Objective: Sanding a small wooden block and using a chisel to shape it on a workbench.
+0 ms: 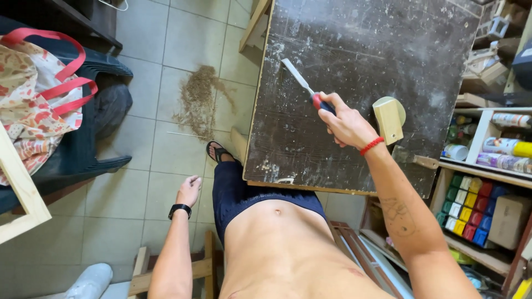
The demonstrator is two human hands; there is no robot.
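My right hand (344,123) grips the red and black handle of a putty knife (299,79), whose flat metal blade points up and left over the dark, paint-stained worktable (360,50). A small wooden block (388,119) with a rounded piece behind it stands on the table just right of that hand. My left hand (189,190) hangs at my side above the tiled floor, fingers loosely curled, holding nothing. A black watch sits on that wrist, a red cord bracelet on the right wrist.
A pile of sawdust (198,99) lies on the grey floor tiles left of the table. A dark chair (94,138) with a patterned bag (33,83) stands at the left. Shelves (487,166) with paint tubes and coloured pots fill the right side. A pale wooden frame (19,188) leans at the lower left.
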